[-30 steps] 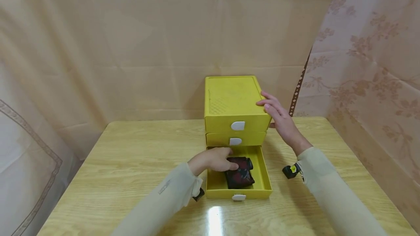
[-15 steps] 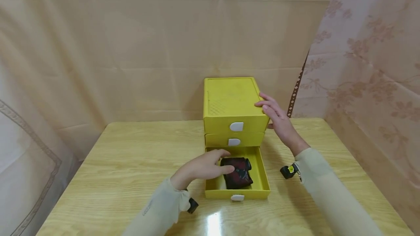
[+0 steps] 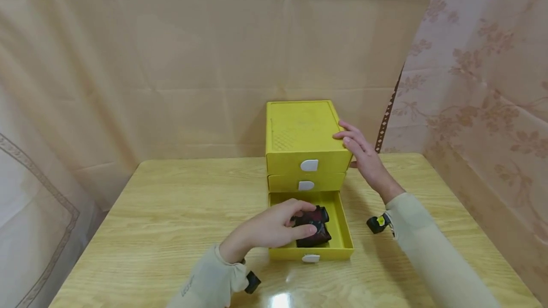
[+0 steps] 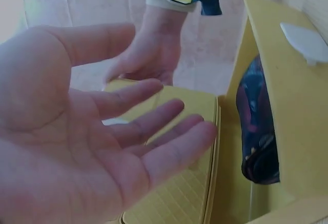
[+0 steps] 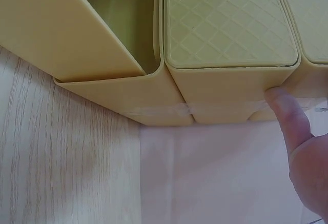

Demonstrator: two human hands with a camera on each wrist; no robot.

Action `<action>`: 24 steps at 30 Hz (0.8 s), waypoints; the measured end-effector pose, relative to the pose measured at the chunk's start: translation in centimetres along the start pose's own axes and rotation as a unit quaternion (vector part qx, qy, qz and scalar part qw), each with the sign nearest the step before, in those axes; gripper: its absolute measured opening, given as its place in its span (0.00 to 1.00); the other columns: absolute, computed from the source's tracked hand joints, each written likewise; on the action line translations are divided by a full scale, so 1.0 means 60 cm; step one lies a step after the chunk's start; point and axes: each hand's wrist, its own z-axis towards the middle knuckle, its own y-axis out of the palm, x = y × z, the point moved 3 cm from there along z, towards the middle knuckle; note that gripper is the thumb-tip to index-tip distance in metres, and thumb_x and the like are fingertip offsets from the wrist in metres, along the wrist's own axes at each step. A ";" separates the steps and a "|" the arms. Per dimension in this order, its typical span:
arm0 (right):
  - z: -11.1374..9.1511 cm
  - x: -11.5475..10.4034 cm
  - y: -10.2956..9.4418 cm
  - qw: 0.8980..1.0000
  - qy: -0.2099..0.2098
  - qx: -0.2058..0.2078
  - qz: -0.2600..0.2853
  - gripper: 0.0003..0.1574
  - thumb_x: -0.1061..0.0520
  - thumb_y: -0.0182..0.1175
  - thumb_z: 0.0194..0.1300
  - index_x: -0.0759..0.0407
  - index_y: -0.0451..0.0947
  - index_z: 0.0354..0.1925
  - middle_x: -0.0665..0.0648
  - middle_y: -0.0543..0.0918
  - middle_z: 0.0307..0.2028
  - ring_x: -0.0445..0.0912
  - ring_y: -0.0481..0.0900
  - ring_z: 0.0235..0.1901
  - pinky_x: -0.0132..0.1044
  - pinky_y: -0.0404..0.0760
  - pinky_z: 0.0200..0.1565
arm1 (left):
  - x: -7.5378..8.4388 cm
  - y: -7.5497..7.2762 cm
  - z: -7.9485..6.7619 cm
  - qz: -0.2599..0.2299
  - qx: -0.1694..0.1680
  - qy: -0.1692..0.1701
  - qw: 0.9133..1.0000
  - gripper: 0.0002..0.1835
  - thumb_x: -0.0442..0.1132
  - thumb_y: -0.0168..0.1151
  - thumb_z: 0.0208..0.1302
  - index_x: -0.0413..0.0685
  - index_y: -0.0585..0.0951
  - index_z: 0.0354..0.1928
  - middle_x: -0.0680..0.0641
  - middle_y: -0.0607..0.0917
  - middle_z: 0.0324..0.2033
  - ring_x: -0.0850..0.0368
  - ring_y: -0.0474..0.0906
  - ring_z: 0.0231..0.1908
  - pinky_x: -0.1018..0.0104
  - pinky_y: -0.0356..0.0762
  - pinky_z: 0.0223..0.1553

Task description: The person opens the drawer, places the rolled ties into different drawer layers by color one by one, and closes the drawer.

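Observation:
A yellow stack of drawers [image 3: 304, 122] stands on the table, its bottom drawer [image 3: 336, 254] pulled out. Inside that drawer lies a folded bundle [image 3: 322, 238], black with dark red patches, apparently soft. My left hand [image 3: 274, 226] is over the bundle, thumb and fingers spread, hiding its left part in the head view. The left wrist view shows the palm [image 4: 56, 147] bare and the fingers apart from the bundle [image 4: 253, 116], which lies behind the drawer front. My right hand [image 3: 370, 163] rests against the stack's upper right edge; its thumb [image 5: 287, 114] touches the side wall.
The two upper drawers are closed, each with a white pull tab [image 3: 309, 165]. Black wrist devices [image 3: 377, 224] hang under both sleeves. A beige curtain [image 3: 205, 70] hangs behind the wood-grain table [image 3: 180, 194], and a floral cloth [image 3: 492, 108] hangs at the right.
My left hand first drew back leftward from the bundle, then came right over it again, thumb across its front part. The right hand has stayed on the stack.

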 end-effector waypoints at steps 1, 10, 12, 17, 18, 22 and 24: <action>0.000 0.000 -0.001 1.000 0.000 0.001 -0.001 0.28 0.41 0.43 0.82 0.60 0.72 0.62 0.45 0.53 0.78 0.57 0.53 0.75 0.65 0.79 0.47 | 0.002 0.002 0.000 -0.014 -0.003 0.009 1.000 0.27 0.48 0.58 0.76 0.42 0.72 0.69 0.42 0.74 0.65 0.46 0.72 0.63 0.64 0.75 0.58; -0.001 0.000 0.000 1.000 -0.002 -0.002 -0.005 0.28 0.42 0.42 0.82 0.60 0.72 0.62 0.45 0.52 0.78 0.56 0.52 0.75 0.63 0.79 0.47 | 0.012 0.020 -0.009 -0.143 -0.067 0.071 0.985 0.20 0.38 0.57 0.77 0.41 0.74 0.66 0.51 0.82 0.56 0.63 0.79 0.54 0.68 0.78 0.55; 0.000 0.001 0.000 1.000 -0.002 0.000 -0.003 0.28 0.42 0.43 0.82 0.60 0.72 0.62 0.45 0.53 0.78 0.56 0.53 0.75 0.62 0.80 0.47 | 0.013 0.023 -0.011 -0.152 -0.087 0.081 0.981 0.19 0.37 0.56 0.77 0.41 0.74 0.66 0.52 0.82 0.55 0.64 0.79 0.55 0.67 0.77 0.57; 0.000 0.002 0.001 1.000 -0.002 0.000 -0.008 0.28 0.42 0.42 0.82 0.61 0.72 0.62 0.45 0.52 0.78 0.56 0.52 0.75 0.63 0.80 0.47 | 0.007 0.032 -0.017 -0.149 -0.116 0.091 0.978 0.19 0.37 0.55 0.78 0.40 0.74 0.66 0.49 0.82 0.58 0.65 0.77 0.57 0.67 0.73 0.61; 0.000 0.002 0.001 1.000 -0.002 0.000 -0.008 0.28 0.42 0.42 0.82 0.61 0.72 0.62 0.45 0.52 0.78 0.56 0.52 0.75 0.64 0.79 0.47 | 0.005 0.035 -0.017 -0.153 -0.120 0.091 0.977 0.19 0.37 0.55 0.77 0.39 0.74 0.65 0.46 0.81 0.59 0.65 0.77 0.57 0.66 0.72 0.61; -0.001 0.000 0.001 1.000 -0.002 -0.001 -0.011 0.28 0.42 0.42 0.82 0.61 0.72 0.62 0.45 0.52 0.78 0.57 0.52 0.76 0.68 0.78 0.48 | 0.001 0.043 -0.018 -0.167 -0.130 0.081 0.974 0.18 0.36 0.56 0.77 0.40 0.76 0.64 0.41 0.81 0.59 0.66 0.78 0.56 0.68 0.73 0.60; 0.000 -0.001 0.001 1.000 -0.002 0.000 -0.011 0.28 0.42 0.42 0.82 0.60 0.72 0.62 0.45 0.52 0.78 0.56 0.52 0.76 0.69 0.77 0.48 | 0.000 0.046 -0.019 -0.168 -0.130 0.076 0.974 0.18 0.36 0.56 0.77 0.40 0.76 0.64 0.41 0.81 0.60 0.65 0.78 0.56 0.70 0.72 0.60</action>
